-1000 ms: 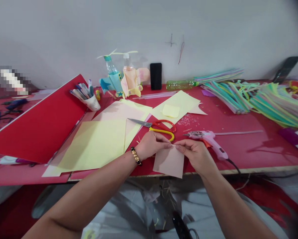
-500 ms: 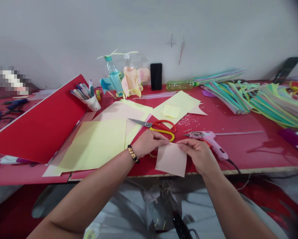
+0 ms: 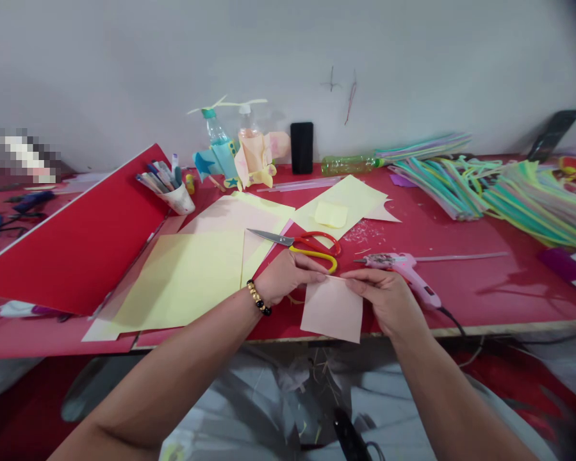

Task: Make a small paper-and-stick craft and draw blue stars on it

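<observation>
2 hands are pinching a pink paper (image 3: pixel 333 310) at the table's (image 3: pixel 484 294) front edge.
The left hand (image 3: pixel 290 278) and the right hand (image 3: pixel 386 298) are each closing thumb and fingertips on the paper's top edge, 1 near each upper corner. This seems to be keeping the sheet stretched flat between them. Its lower part is hanging past the table's front edge, above the lap. The scissors (image 3: pixel 307 243) are lying just behind the left hand and the glue gun (image 3: pixel 405 272) just behind the right, both close enough to grab. The yellow sheets (image 3: pixel 191 275) are lying to the left, apart from the paper.
</observation>
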{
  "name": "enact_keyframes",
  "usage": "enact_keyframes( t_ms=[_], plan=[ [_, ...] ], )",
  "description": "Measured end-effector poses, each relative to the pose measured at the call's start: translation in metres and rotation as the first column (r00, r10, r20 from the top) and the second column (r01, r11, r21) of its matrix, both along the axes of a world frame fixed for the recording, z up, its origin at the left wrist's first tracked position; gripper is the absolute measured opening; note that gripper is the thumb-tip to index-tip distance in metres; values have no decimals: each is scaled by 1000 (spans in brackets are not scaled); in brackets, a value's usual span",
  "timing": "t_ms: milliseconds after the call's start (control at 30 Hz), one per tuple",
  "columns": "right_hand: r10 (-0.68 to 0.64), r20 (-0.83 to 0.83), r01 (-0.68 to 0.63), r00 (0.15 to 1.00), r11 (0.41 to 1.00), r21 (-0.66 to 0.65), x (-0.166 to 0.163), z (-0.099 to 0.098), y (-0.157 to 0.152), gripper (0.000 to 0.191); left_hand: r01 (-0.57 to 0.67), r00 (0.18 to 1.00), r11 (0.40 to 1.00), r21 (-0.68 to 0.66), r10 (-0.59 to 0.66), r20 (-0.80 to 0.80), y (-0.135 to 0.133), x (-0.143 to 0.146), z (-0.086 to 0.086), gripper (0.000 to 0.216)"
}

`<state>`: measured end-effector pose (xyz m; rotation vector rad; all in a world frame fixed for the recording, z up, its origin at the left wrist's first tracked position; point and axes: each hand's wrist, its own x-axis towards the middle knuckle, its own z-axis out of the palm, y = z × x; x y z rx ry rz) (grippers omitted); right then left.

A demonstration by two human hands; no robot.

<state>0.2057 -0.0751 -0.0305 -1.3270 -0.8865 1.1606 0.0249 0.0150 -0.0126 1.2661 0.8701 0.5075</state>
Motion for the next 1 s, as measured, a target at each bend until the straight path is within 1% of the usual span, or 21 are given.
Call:
enact_keyframes(
  t_ms=[100, 300, 467, 633, 867, 1000],
  plan=[
    [1, -4, -1, 1000, 1000, 1, 0, -1, 0, 11, 0, 1000, 1000, -12, 0, 10, 0, 0, 0, 18],
    [5, 38, -6, 999, 1000, 17, 1, -3, 0, 11, -13, 1000, 1000, -6, 13, 5, -1, 1, -1, 17],
    [5, 51, -5, 999, 1000, 11, 1, -2, 0, 13, -7, 1000, 1000, -1, 7, -5, -1, 1, 3, 15],
    [53, 100, -51, 994, 998, -28, 0, 1, -1, 17, -9, 999, 998, 67, 12, -43, -1, -1, 5, 10],
    [33, 142, -37, 989, 999, 25, -2, -3, -3, 16, 53, 994, 980, 192, -33, -107, 0, -1, -3, 23],
    [55, 145, -60, 988, 998, 32, -1, -5, -2, 17, 65, 995, 977, 202, -47, -90, 0, 0, -6, 22]
  ],
)
